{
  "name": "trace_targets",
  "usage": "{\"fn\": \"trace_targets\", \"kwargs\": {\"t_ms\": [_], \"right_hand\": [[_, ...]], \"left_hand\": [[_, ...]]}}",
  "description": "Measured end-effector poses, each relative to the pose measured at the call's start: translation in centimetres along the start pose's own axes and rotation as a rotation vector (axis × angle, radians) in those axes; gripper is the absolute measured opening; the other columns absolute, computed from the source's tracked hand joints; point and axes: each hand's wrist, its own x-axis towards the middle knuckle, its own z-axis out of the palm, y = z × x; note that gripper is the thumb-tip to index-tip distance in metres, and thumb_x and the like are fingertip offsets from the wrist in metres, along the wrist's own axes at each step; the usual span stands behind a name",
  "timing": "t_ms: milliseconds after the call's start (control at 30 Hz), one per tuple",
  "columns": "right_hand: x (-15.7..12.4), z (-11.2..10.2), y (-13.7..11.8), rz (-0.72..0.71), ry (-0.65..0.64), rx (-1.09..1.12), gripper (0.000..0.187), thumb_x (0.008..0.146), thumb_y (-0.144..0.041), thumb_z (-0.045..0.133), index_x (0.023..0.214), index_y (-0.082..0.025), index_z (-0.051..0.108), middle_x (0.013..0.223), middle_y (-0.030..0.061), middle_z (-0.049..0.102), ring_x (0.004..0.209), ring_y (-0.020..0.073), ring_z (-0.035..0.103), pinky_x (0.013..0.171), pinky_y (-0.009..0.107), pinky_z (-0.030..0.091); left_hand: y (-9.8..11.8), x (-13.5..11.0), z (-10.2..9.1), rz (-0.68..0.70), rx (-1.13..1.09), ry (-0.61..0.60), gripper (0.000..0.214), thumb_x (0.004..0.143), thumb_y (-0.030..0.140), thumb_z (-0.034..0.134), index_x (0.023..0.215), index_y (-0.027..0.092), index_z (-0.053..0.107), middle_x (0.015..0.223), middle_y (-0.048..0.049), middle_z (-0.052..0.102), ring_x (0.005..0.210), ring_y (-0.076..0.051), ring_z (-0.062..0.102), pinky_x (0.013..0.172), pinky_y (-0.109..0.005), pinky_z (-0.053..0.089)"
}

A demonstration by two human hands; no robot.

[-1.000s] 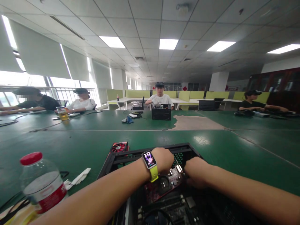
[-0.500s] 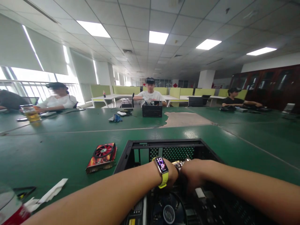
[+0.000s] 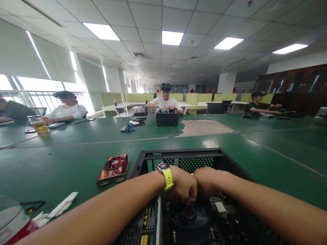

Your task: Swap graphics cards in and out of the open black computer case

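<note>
An open black computer case [image 3: 184,153] lies before me, and both of my hands reach into it. My left hand [image 3: 184,185], with a yellow-banded watch [image 3: 163,166] at the wrist, has its fingers curled downward above a dark round cooling fan [image 3: 190,214]. Against it, on the right, is my right hand [image 3: 208,180], also closed. Whatever either hand grips is hidden behind the knuckles. A white rectangular part [image 3: 220,206] shows on the dark inside of the case, below my right hand. Left of the case lies a red and black graphics card [image 3: 113,168].
At the left edge are a clear cup [image 3: 12,217], white tissue [image 3: 62,204] and a black strap-like item [image 3: 34,206]. Across the green table [image 3: 76,153], a person [image 3: 166,102] works at another black case [image 3: 167,119]. Other people sit left and right.
My left hand has turned and come nearer, its knuckles now showing. A bright part seen between my hands is now mostly covered. The fan appears farther up in view.
</note>
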Motion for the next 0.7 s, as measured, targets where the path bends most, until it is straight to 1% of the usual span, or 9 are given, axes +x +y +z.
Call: {"fn": "trace_targets", "kwargs": {"t_ms": [67,100,167,200,300,367,467,600,700], "right_hand": [[0.0,-0.2,-0.1,-0.009,-0.026,-0.033,0.036,0.052,-0.026,0.076,0.088,-0.023,0.074,0.086,0.0068,0.074,0.081,0.0277,0.069,0.065,0.029,0.050],[0.0,-0.3,-0.1,-0.015,-0.040,-0.053,0.036,0.052,-0.026,0.076,0.088,-0.023,0.074,0.085,0.0061,0.074,0.080,0.0270,0.069,0.065,0.029,0.050],[-0.1,-0.3,-0.3,-0.020,-0.056,-0.078,0.031,0.055,-0.027,0.075,0.086,-0.024,0.074,0.084,0.0056,0.074,0.079,0.0264,0.069,0.063,0.029,0.050],[-0.1,-0.3,-0.4,-0.020,-0.062,-0.089,0.029,0.057,-0.027,0.075,0.085,-0.024,0.074,0.084,0.0059,0.074,0.079,0.0267,0.069,0.063,0.029,0.050],[0.0,0.0,-0.6,-0.018,-0.077,-0.110,0.031,0.056,-0.028,0.076,0.087,-0.023,0.075,0.086,0.0074,0.074,0.079,0.0282,0.070,0.061,0.030,0.051],[0.2,0.3,-0.6,-0.030,-0.077,-0.107,0.047,0.051,-0.027,0.078,0.098,-0.024,0.072,0.091,0.0078,0.074,0.081,0.0293,0.069,0.061,0.030,0.051],[0.5,0.6,-0.6,-0.053,-0.074,-0.086,0.068,0.047,-0.025,0.079,0.114,-0.026,0.065,0.098,0.0075,0.073,0.085,0.0307,0.069,0.064,0.033,0.052],[0.7,0.5,-0.7,-0.049,-0.120,-0.069,0.062,0.045,-0.021,0.079,0.105,-0.024,0.068,0.096,0.0085,0.073,0.084,0.0318,0.069,0.065,0.035,0.053],[0.5,0.0,-0.8,-0.043,-0.131,-0.055,0.069,0.045,-0.022,0.080,0.113,-0.026,0.065,0.102,0.0081,0.072,0.089,0.0328,0.067,0.069,0.037,0.053]], "left_hand": [[-0.1,-0.2,-0.1,-0.093,0.049,-0.071,0.007,0.066,0.014,0.068,0.062,0.020,0.070,0.055,0.0021,0.068,0.049,-0.013,0.061,0.051,-0.021,0.047],[-0.2,-0.2,0.0,-0.150,0.093,-0.070,0.004,0.068,0.018,0.068,0.064,0.018,0.070,0.061,-0.0022,0.070,0.054,-0.016,0.063,0.053,-0.024,0.049],[-0.2,0.0,0.3,-0.254,0.176,-0.002,0.012,0.066,0.025,0.070,0.073,0.015,0.072,0.076,-0.0112,0.073,0.067,-0.023,0.067,0.060,-0.030,0.051],[-0.3,0.2,0.6,-0.288,0.205,0.022,0.017,0.064,0.027,0.072,0.077,0.015,0.072,0.081,-0.0134,0.073,0.072,-0.025,0.067,0.064,-0.032,0.051],[-0.3,1.4,1.6,-0.305,0.235,-0.007,0.018,0.052,0.020,0.079,0.069,0.018,0.072,0.078,-0.0098,0.073,0.072,-0.024,0.067,0.066,-0.029,0.051],[-0.3,2.2,2.2,-0.295,0.247,-0.027,0.016,0.048,0.015,0.080,0.062,0.018,0.071,0.076,-0.0094,0.073,0.070,-0.024,0.066,0.064,-0.029,0.051],[-0.3,2.8,2.7,-0.302,0.272,-0.017,0.015,0.050,0.017,0.079,0.062,0.015,0.071,0.081,-0.0132,0.073,0.069,-0.027,0.066,0.060,-0.033,0.051],[-0.3,2.8,2.9,-0.309,0.288,-0.002,0.014,0.051,0.022,0.079,0.055,0.017,0.067,0.077,-0.0114,0.073,0.065,-0.026,0.066,0.056,-0.032,0.049],[-0.1,2.9,2.7,-0.307,0.289,0.006,0.017,0.049,0.026,0.080,0.052,0.019,0.065,0.075,-0.0080,0.073,0.064,-0.023,0.065,0.055,-0.030,0.048]]}}
